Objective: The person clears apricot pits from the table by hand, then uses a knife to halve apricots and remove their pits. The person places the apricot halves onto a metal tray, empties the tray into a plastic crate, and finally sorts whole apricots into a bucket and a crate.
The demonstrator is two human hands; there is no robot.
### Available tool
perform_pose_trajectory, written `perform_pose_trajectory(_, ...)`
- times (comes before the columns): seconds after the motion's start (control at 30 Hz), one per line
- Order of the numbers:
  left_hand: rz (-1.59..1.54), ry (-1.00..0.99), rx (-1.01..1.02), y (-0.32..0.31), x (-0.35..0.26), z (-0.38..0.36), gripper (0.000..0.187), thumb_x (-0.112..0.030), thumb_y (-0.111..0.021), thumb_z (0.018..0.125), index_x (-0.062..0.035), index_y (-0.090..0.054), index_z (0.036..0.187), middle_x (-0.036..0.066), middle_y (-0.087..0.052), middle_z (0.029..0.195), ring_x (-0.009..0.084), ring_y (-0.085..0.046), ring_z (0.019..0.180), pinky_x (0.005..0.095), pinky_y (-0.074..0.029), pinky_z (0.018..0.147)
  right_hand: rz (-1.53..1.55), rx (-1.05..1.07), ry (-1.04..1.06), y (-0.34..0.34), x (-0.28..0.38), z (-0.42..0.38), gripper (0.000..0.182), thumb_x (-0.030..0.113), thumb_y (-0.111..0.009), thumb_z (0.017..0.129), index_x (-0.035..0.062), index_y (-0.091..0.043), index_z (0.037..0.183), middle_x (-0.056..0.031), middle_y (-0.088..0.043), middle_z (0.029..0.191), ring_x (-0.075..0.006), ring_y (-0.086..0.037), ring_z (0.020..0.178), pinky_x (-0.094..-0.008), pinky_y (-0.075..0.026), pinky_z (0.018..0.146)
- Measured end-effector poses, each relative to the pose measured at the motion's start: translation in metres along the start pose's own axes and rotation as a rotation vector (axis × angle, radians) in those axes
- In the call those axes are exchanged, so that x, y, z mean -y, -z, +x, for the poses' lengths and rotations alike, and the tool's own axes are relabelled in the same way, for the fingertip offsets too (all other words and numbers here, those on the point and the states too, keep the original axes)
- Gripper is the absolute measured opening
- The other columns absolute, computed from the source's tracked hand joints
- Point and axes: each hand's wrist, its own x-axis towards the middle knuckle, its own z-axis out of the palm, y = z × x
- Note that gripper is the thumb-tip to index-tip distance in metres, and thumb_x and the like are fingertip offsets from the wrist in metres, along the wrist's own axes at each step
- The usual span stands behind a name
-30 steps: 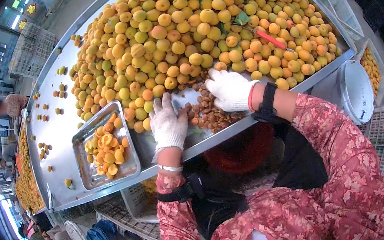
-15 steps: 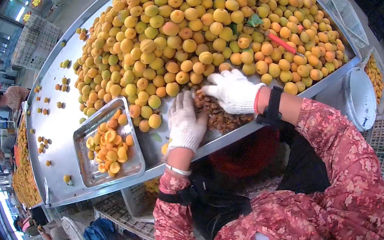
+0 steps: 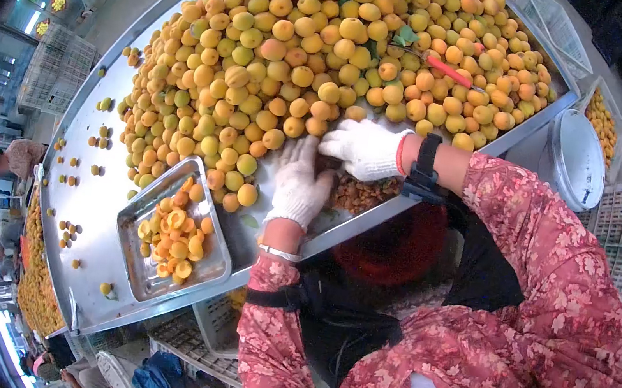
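Observation:
My left hand [image 3: 299, 182], in a white knit glove, lies flat with fingers stretched out on the table, at the front edge of a heap of apricots [image 3: 264, 70]. Close to its right is my right hand [image 3: 364, 149], gloved too, its fingers reaching left over a small pile of brown apricot pits [image 3: 364, 195]. Neither hand visibly holds anything; the right hand's fingertips are partly hidden. Left of my hands, a metal tray [image 3: 131, 255] holds split and halved apricots [image 3: 178, 235]. A red-handled tool [image 3: 450, 72] rests on the apricots at the upper right.
The metal table [image 3: 101, 206] has a raised rim along my side. Scattered apricots lie at its left. A white bucket [image 3: 576, 160] and plastic crates [image 3: 620, 235] stand at the right. Below the table edge is a red container [image 3: 390, 248]. Another person [image 3: 20, 156] is at the far left.
Both hands have shifted slightly left and away from me across the pits. More of the pit pile's right part shows, and the view has moved a little.

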Motion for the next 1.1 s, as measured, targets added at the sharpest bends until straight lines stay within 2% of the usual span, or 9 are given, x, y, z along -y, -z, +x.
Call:
perform_pose_trajectory(0.07,-0.043,-0.003,0.054,-0.003,-0.01,-0.009,0.062,-0.025,-0.065,0.082,-0.0028,-0.046,0.137,0.022,-0.052,0.137,0.0385,-0.044,0.131,0.0429,-0.031,0.112,0.073,0.034,0.054,-0.007,0.004,-0.009,0.03,0.011,-0.056,0.078,0.0051,-0.062,0.107,-0.0145,-0.061,0.106,-0.0355,-0.056,0.105,-0.0471,-0.049,0.087)
perform_pose_trajectory(0.2,-0.312,0.042,0.289,0.028,-0.02,-0.031,0.062,-0.023,-0.066,0.081,-0.0042,-0.047,0.137,0.022,-0.049,0.139,0.0391,-0.048,0.127,0.0443,-0.037,0.108,0.374,0.139,0.054,0.022,0.004,-0.041,0.038,0.009,-0.056,0.081,0.0053,-0.061,0.119,-0.0183,-0.061,0.107,-0.0395,-0.058,0.102,-0.0457,-0.048,0.09)
perform_pose_trajectory(0.27,-0.251,0.097,0.089,0.044,-0.021,-0.048,0.061,-0.021,-0.069,0.08,-0.0051,-0.048,0.136,0.022,-0.053,0.132,0.0401,-0.055,0.115,0.0432,-0.046,0.097,0.528,0.132,-0.05,0.038,-0.003,-0.055,0.037,0.014,-0.057,0.084,0.0067,-0.06,0.121,-0.021,-0.061,0.11,-0.0398,-0.059,0.103,-0.0432,-0.049,0.09)
perform_pose_trajectory(0.3,-0.183,0.112,-0.003,0.048,-0.018,-0.055,0.061,-0.02,-0.069,0.08,-0.0053,-0.049,0.135,0.022,-0.054,0.128,0.04,-0.057,0.112,0.0439,-0.048,0.094,0.326,0.008,-0.089,0.04,-0.008,-0.063,0.036,0.016,-0.057,0.085,0.0072,-0.06,0.12,-0.0206,-0.062,0.109,-0.0391,-0.06,0.1,-0.0432,-0.049,0.088)
perform_pose_trajectory(0.37,-0.076,0.244,0.078,0.057,-0.016,-0.065,0.06,-0.025,-0.07,0.081,-0.0079,-0.05,0.135,0.021,-0.057,0.119,0.0373,-0.059,0.107,0.0442,-0.048,0.091,0.381,0.222,-0.285,0.045,-0.012,-0.072,0.037,0.018,-0.057,0.085,0.0069,-0.06,0.121,-0.0213,-0.061,0.105,-0.0384,-0.061,0.098,-0.0438,-0.049,0.086)
perform_pose_trajectory(0.5,0.089,0.3,0.277,0.057,-0.03,-0.063,0.066,-0.027,-0.07,0.079,-0.0095,-0.048,0.138,0.023,-0.056,0.12,0.0382,-0.059,0.107,0.0445,-0.049,0.091,0.302,0.16,-0.277,0.03,-0.006,-0.071,0.044,0.025,-0.059,0.081,0.0013,-0.059,0.119,-0.0276,-0.062,0.108,-0.0408,-0.063,0.097,-0.0458,-0.05,0.086)
perform_pose_trajectory(0.63,0.092,0.208,0.397,0.061,-0.022,-0.049,0.07,-0.03,-0.073,0.076,-0.0109,-0.046,0.138,0.023,-0.058,0.114,0.0396,-0.06,0.104,0.0459,-0.05,0.089,0.321,0.29,-0.269,0.033,0.002,-0.063,0.062,0.031,-0.068,0.075,0.0047,-0.054,0.129,-0.0227,-0.056,0.112,-0.0394,-0.059,0.102,-0.0445,-0.049,0.088)
perform_pose_trajectory(0.77,0.214,0.19,0.589,0.077,-0.014,-0.039,0.078,-0.022,-0.075,0.073,-0.0142,-0.04,0.142,0.023,-0.057,0.116,0.039,-0.062,0.103,0.045,-0.051,0.088,0.429,0.272,-0.206,0.027,-0.02,-0.065,0.072,0.027,-0.074,0.068,0.0037,-0.05,0.132,-0.0221,-0.056,0.112,-0.0378,-0.059,0.104,-0.0431,-0.048,0.089)
perform_pose_trajectory(1.1,0.525,0.144,0.558,0.088,0.006,-0.059,0.088,-0.009,-0.074,0.066,-0.0075,-0.035,0.145,0.02,-0.059,0.117,0.0366,-0.06,0.107,0.0438,-0.05,0.089,0.315,0.366,-0.353,0.046,-0.027,-0.077,0.068,0.017,-0.074,0.067,0.0016,-0.05,0.129,-0.0196,-0.062,0.102,-0.0369,-0.064,0.094,-0.0426,-0.052,0.079)
